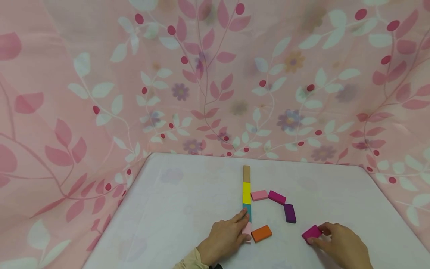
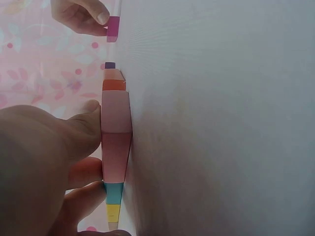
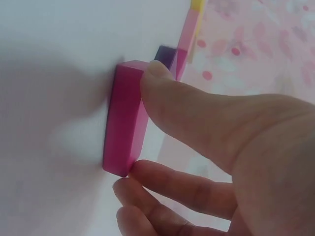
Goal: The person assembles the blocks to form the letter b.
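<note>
My right hand (image 1: 346,243) pinches a magenta block (image 1: 311,232) between thumb and fingers at the right of the table. In the right wrist view, the thumb lies along one end of that block, close to the white surface. Fingers of my left hand (image 1: 223,239) rest on a straight column of blocks; its fingertips touch the teal block (image 1: 247,212) and its thumb lies on the near pink block (image 1: 246,228). Beyond these, a yellow block (image 1: 246,193) and a tan block (image 1: 246,174) continue the column.
Right of the column, a light pink block (image 1: 259,195), another magenta block (image 1: 277,197) and a purple block (image 1: 290,213) form a curve. An orange block (image 1: 261,234) touches the column's near end. The white table (image 1: 174,201) meets a pink floral cloth (image 1: 215,93) behind.
</note>
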A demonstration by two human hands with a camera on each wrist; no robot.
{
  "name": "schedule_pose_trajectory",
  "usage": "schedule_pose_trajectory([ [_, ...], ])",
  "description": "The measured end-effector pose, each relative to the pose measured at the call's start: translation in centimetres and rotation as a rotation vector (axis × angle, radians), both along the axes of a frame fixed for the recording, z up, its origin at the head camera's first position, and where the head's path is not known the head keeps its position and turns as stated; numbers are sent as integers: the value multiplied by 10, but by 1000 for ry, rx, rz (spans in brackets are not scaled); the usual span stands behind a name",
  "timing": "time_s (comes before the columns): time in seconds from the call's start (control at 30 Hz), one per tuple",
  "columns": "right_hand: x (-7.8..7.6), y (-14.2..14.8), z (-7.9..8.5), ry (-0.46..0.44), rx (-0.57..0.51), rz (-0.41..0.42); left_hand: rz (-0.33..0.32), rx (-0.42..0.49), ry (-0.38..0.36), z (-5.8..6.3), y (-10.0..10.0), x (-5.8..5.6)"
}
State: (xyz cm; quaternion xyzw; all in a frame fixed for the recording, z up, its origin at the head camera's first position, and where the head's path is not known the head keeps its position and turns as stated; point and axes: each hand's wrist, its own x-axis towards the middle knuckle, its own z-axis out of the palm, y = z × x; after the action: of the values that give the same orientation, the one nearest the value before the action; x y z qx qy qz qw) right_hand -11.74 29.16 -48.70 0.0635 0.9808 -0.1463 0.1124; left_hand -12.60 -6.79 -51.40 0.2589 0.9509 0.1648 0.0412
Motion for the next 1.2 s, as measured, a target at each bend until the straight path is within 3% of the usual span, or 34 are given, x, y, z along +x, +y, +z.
schedule_pose_trajectory([
  [0.27,0,-24,1,-1,-22,2,-2,2,4,0,0,1],
  [0.87,-2,-66,6,136,13,129,-4,15,-15,0,1,-2],
  [1.2,-7,-81,7,138,44,133,7,4,-55,0,3,-5],
])
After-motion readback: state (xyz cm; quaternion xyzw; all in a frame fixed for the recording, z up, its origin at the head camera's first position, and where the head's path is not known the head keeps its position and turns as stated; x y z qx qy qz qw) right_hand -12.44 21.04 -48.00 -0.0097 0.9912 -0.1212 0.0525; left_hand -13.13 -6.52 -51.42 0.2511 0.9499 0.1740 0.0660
